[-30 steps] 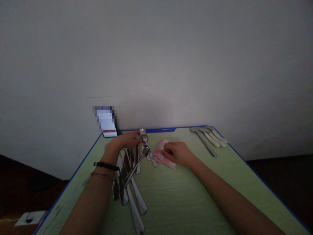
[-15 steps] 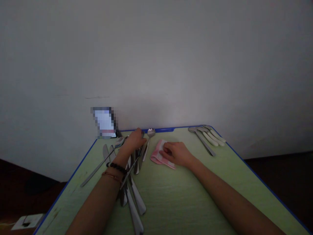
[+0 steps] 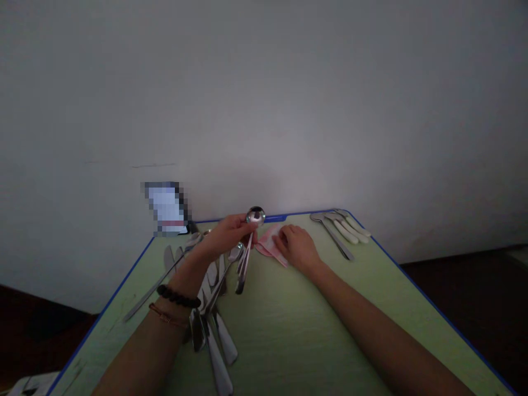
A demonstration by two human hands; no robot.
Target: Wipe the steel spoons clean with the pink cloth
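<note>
A shiny round-bowled spoon [image 3: 256,216] is pinched in my left hand [image 3: 229,235], its bowl up and its handle pointing down toward me. My right hand [image 3: 297,247] is closed on a pink and white cloth [image 3: 268,246] just to the right of the spoon. Below and left of my left hand lies a loose heap of cutlery, with another spoon [image 3: 236,253] and a knife handle [image 3: 226,336] showing. My left wrist and forearm cover part of that heap.
At the table's far right lie a long spoon [image 3: 333,237] and several white-handled pieces of cutlery [image 3: 350,233]. A blurred-out phone-like screen [image 3: 167,208] leans at the far left. The green table [image 3: 297,335] has a blue rim and stands against a grey wall [image 3: 264,99].
My left hand has lifted the round spoon from the pile, moving slightly right toward the cloth. My right hand and the cloth have moved a little. The whole view has shifted slightly.
</note>
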